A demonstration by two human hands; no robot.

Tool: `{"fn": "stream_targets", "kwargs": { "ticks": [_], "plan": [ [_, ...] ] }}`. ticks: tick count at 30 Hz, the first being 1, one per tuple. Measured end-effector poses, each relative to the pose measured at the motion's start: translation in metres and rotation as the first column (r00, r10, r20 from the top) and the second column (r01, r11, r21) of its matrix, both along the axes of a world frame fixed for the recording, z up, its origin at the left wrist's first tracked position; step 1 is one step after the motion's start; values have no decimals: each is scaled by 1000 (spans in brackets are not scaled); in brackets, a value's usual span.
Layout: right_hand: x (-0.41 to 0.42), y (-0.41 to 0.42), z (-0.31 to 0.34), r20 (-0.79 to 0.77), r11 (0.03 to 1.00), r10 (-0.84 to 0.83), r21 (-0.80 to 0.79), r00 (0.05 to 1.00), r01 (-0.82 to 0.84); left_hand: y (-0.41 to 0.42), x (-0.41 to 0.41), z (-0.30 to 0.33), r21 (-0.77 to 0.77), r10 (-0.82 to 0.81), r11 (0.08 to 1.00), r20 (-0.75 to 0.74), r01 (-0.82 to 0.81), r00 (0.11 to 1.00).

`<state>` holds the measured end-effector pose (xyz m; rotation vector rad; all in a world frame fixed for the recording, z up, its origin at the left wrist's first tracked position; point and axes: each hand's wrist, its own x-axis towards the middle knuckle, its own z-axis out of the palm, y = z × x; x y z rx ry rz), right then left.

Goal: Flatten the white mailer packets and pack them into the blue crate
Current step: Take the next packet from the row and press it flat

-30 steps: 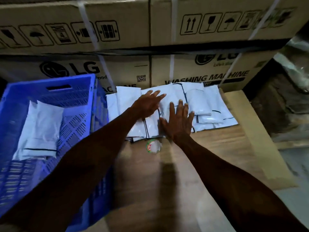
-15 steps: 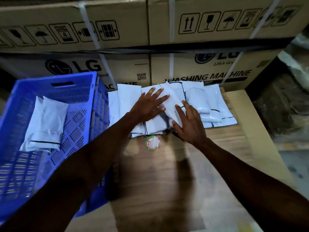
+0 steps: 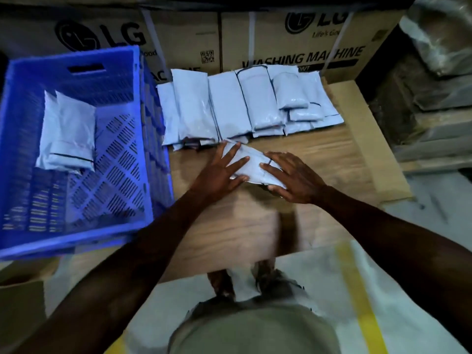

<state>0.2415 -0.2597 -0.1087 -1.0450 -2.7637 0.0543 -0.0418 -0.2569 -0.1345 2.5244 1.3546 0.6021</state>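
Note:
One white mailer packet [image 3: 251,166] lies on the wooden board just in front of the pile. My left hand [image 3: 221,172] presses flat on its left part with fingers spread. My right hand [image 3: 291,176] presses on its right end, fingers straight. Behind them a row of several white mailer packets [image 3: 229,106] lies overlapped against the cardboard boxes. The blue crate [image 3: 138,139] stands to the left, with white packets [image 3: 69,134] stacked in its far left part.
Large cardboard washing-machine boxes [image 3: 293,42] wall off the back. The wooden board [image 3: 242,221] ends at a cardboard strip [image 3: 370,139] on the right. Plastic-wrapped goods [image 3: 434,98] are piled at far right. White sheeting with a yellow stripe [image 3: 357,290] covers the floor below.
A packet has come off the pile toward me and now lies alone on the board under both hands. The small round sticker seen earlier is now hidden. The view has tilted downward.

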Motion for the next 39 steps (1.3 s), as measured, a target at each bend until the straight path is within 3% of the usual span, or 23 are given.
{"fn": "stream_targets", "kwargs": {
  "ticks": [11, 14, 18, 23, 39],
  "plan": [
    [0, -35, -77, 155, 981, 143, -153, 977, -120, -118, 33, -87, -247, 346, 897, -125, -367, 930],
    [2, -40, -79, 137, 985, 104, -150, 985, -83, -122, 41, -81, -259, 374, 875, -172, -409, 911],
    [-9, -48, -72, 100, 986, -67, -144, 993, 81, -120, 45, -59, -256, 466, 824, -203, -506, 861],
    [-43, -63, -80, 149, 935, -229, -242, 962, 260, -101, 47, -66, -305, 426, 820, -238, -484, 873],
    [-62, -88, -106, 122, 896, -367, -221, 922, 386, -103, 40, -91, -203, 365, 874, -329, -442, 871]
  ]
}}
